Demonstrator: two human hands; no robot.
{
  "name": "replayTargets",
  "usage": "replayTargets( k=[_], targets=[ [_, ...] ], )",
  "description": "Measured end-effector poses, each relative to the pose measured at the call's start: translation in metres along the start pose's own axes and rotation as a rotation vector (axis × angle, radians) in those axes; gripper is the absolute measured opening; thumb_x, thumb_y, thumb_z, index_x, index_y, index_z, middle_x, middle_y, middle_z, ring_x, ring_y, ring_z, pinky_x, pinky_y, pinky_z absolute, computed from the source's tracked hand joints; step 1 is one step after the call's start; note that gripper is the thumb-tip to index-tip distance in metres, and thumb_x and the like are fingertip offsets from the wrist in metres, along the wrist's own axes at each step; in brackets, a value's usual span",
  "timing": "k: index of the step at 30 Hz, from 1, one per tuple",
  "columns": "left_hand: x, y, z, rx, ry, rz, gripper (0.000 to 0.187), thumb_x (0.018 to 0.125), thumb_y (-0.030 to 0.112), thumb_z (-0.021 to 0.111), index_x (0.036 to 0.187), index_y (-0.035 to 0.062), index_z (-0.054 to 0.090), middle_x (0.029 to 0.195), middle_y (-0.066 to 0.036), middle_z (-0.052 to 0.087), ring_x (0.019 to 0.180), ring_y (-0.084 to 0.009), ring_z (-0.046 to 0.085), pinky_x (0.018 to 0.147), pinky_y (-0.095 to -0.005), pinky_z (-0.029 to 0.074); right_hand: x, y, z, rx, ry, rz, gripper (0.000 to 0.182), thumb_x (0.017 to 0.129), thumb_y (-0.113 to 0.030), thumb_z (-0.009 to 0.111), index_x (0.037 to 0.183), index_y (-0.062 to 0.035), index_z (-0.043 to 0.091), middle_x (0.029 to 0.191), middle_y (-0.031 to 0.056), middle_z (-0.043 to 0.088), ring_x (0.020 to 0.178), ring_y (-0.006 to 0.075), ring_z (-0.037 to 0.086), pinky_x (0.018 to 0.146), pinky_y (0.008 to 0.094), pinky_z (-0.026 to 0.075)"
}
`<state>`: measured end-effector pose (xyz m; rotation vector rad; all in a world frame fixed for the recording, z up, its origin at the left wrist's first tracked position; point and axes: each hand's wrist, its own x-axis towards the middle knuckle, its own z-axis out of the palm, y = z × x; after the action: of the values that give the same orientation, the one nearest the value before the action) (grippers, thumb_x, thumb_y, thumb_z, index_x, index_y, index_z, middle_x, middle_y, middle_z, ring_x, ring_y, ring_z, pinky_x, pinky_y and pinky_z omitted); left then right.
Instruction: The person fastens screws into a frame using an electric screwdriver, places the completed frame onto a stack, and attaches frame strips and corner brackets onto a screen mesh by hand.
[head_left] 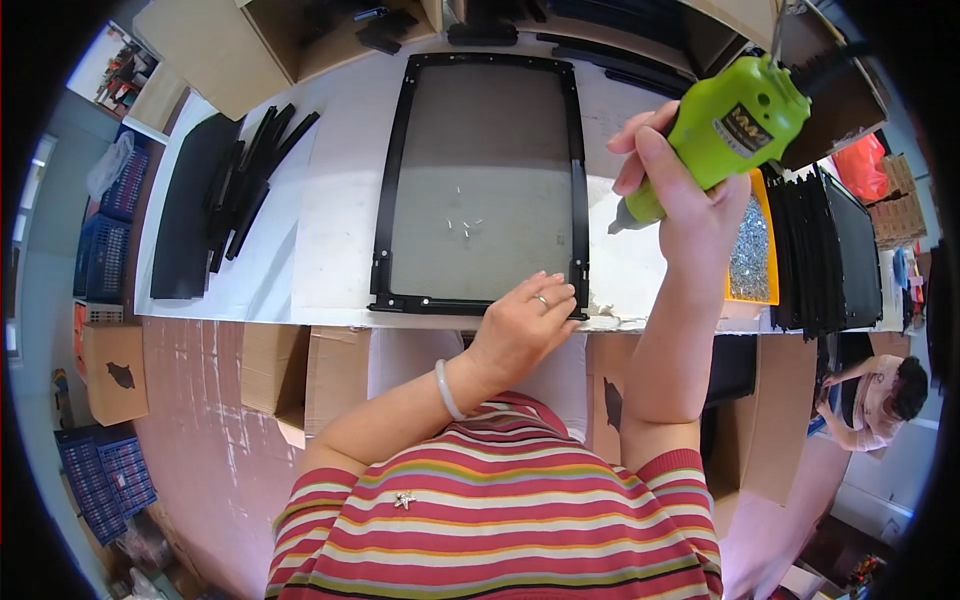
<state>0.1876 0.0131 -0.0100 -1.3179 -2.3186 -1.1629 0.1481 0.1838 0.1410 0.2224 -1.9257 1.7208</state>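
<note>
A black rectangular frame [382, 200] with a grey panel [480, 130] inside it lies flat on the white table. My left hand [525, 320] rests on the frame's near right corner, fingers stretched out and lying flat. Several small screws [465, 228] are scattered on the panel. To the right of the frame, my right hand [685, 190] is wrapped round a green electric screwdriver [735, 125]. Its grey tip [622, 218] points down and to the left, apart from the frame.
A yellow bin [765, 240] of small metal screws stands at the right, beside stacked black panels [825, 250]. Black strips [245, 190] and a dark sheet [185, 215] lie at the left. Open cardboard boxes [215, 50] line the back. Another person [875, 395] works at far right.
</note>
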Motion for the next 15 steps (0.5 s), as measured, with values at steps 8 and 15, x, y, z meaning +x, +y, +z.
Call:
replayTargets(
  k=[8,15],
  targets=[
    [0.027,-0.073,-0.062,0.39,0.079,-0.262,0.018,0.083,0.012,0.078,0.097,0.0019,0.076,0.099,-0.013,0.068,0.092,-0.0315,0.064,0.083,-0.0406,0.052,-0.015,0.008,0.008,0.151,0.088,0.063,0.01,0.094,-0.007,0.065,0.101,-0.0006,0.064,0.086,0.0113,0.073,0.061,0.0123,0.063,0.059,0.0245,0.05],
    [0.026,-0.071,-0.054,0.344,0.113,-0.23,0.012,0.086,0.007,0.073,0.097,0.0048,0.074,0.097,-0.009,0.068,0.092,-0.0297,0.064,0.082,-0.0409,0.051,-0.035,0.004,0.015,0.106,0.117,0.095,0.004,0.091,-0.002,0.063,0.094,0.0,0.063,0.084,0.014,0.073,0.057,0.0133,0.061,0.058,0.0263,0.05]
  ],
)
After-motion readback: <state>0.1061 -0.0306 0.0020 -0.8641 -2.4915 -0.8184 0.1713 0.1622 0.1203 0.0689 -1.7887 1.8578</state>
